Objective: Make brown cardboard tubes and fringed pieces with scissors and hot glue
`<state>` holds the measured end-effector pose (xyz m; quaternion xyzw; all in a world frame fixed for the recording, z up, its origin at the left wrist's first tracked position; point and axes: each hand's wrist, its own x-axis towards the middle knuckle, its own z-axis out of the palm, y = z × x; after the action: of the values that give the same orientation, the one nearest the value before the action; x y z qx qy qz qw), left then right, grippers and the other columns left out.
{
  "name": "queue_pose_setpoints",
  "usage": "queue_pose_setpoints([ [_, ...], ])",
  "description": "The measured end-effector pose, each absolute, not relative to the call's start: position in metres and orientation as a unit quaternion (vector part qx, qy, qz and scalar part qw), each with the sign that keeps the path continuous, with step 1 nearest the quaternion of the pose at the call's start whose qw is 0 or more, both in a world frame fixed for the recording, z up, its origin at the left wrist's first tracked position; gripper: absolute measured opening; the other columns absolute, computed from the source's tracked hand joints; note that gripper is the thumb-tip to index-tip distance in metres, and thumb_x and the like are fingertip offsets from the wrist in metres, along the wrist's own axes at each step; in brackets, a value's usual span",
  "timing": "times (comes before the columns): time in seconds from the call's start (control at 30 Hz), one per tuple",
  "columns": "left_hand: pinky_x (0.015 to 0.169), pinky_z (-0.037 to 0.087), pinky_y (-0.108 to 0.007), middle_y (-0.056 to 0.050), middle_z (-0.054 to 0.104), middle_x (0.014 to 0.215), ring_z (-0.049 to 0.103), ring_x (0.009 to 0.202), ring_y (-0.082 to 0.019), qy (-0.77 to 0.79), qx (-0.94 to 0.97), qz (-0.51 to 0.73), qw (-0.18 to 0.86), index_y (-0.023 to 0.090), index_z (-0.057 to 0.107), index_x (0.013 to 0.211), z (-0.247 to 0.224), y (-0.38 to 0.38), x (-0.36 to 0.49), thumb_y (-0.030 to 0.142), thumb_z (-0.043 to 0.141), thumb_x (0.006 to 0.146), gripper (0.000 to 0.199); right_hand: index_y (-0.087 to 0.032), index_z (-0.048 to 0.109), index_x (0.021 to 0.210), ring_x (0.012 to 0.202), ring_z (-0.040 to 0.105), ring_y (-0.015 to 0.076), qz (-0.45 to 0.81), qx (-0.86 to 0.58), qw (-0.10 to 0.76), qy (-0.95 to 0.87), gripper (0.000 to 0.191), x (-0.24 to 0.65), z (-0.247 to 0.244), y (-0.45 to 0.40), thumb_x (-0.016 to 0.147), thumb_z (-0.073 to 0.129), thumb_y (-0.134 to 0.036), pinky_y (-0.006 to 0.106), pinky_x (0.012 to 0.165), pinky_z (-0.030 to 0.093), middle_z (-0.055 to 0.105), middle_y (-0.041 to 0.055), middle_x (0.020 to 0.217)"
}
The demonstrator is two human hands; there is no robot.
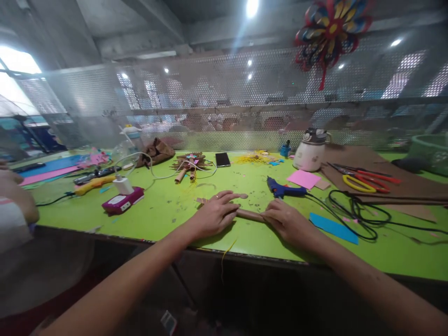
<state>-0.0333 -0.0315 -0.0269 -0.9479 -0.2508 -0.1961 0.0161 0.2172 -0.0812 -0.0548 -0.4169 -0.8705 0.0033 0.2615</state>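
A thin brown rolled paper tube lies on the green table near its front edge, roughly level. My left hand rests over its left part with the fingers stretched out and apart, hiding that stretch of it. At the tube's right end my right hand is closed, thumb and fingers pinching it. A blue glue gun lies just beyond my right hand. Right of that hand is a blue paper strip. A yellow strand hangs over the table edge.
Scissors lie on brown paper at the right, near a tangled black cable. Behind are a white jug, a phone and a stick-and-paper piece. A purple power strip stands left; another person's arm is at far left.
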Motion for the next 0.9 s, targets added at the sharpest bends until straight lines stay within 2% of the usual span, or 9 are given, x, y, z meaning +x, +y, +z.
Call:
queue_pose_setpoints([
  [0.3,0.099,0.041,-0.043,-0.011,0.055,0.128,0.041,0.123,-0.023,-0.272,-0.944,-0.187,0.024,0.018,0.066,0.106,-0.038,-0.019,-0.037,0.024,0.039,0.094,0.031,-0.014,0.069,0.086,0.080,0.052,0.0204,0.025,-0.427,0.271,-0.862,0.027,0.225,-0.058,-0.078,0.094,0.044,-0.020,0.034,0.069,0.045,0.059,0.0094,0.081],
  [0.5,0.097,0.043,-0.042,-0.010,0.056,0.127,0.043,0.122,-0.023,-0.278,-0.940,-0.198,0.014,0.020,0.067,0.106,-0.036,-0.020,-0.036,0.025,0.042,0.093,0.029,-0.016,0.066,0.076,0.080,0.054,0.0208,-0.007,-0.432,0.307,-0.848,0.026,0.238,-0.047,-0.086,0.091,0.046,-0.018,0.035,0.070,0.046,0.062,0.0097,0.081],
  [0.6,0.096,0.044,-0.043,-0.011,0.055,0.128,0.043,0.121,-0.023,-0.275,-0.940,-0.202,0.014,0.020,0.067,0.107,-0.036,-0.020,-0.037,0.025,0.043,0.093,0.028,-0.016,0.067,0.082,0.084,0.055,0.0222,-0.031,-0.418,0.337,-0.843,0.021,0.244,-0.037,-0.090,0.090,0.048,-0.016,0.038,0.073,0.048,0.064,0.0113,0.085],
  [0.8,0.095,0.044,-0.044,-0.011,0.054,0.129,0.045,0.119,-0.024,-0.281,-0.938,-0.201,0.014,0.021,0.067,0.108,-0.038,-0.016,-0.038,0.026,0.041,0.093,0.030,-0.015,0.069,0.089,0.083,0.053,0.0218,-0.027,-0.423,0.240,-0.873,0.023,0.242,-0.031,-0.106,0.091,0.046,-0.017,0.036,0.072,0.046,0.066,0.0110,0.085],
  [0.9,0.097,0.043,-0.045,-0.012,0.054,0.129,0.045,0.120,-0.024,-0.281,-0.939,-0.196,0.011,0.021,0.067,0.109,-0.037,-0.015,-0.039,0.028,0.041,0.093,0.031,-0.013,0.068,0.093,0.086,0.053,0.0220,-0.027,-0.440,0.233,-0.867,0.024,0.242,-0.035,-0.113,0.092,0.045,-0.018,0.037,0.075,0.045,0.065,0.0119,0.088],
])
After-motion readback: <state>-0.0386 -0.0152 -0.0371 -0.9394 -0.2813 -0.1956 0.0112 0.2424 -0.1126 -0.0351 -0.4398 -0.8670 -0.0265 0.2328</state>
